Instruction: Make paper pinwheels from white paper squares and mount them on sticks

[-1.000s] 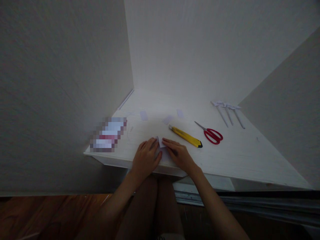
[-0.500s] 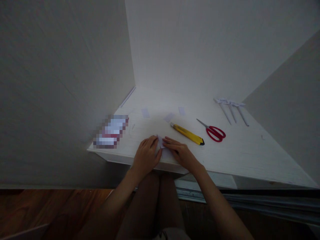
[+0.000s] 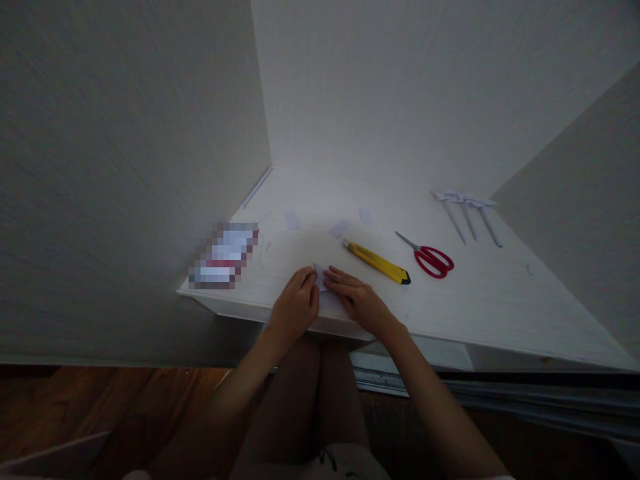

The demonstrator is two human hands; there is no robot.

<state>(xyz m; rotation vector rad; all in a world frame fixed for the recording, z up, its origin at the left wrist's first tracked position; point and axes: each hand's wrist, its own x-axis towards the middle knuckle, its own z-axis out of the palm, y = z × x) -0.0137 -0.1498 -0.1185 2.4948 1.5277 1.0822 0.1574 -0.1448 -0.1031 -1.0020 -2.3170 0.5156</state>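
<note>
A white counter is carrying a yellow cutter, red-handled scissors and, farther back, three paper-topped sticks. Three paper pieces are lying beyond the cutter; a pixelated item and a thin strip are resting at left.

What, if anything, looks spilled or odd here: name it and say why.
One oddity: at the left of the white tabletop, coarse pixel blocks mask a flat object, so its details cannot be read. No spill shows; the utility knife and red-handled scissors lie flat. The paper between the hands is partly covered.

Paper partly hidden by fingers.
</note>
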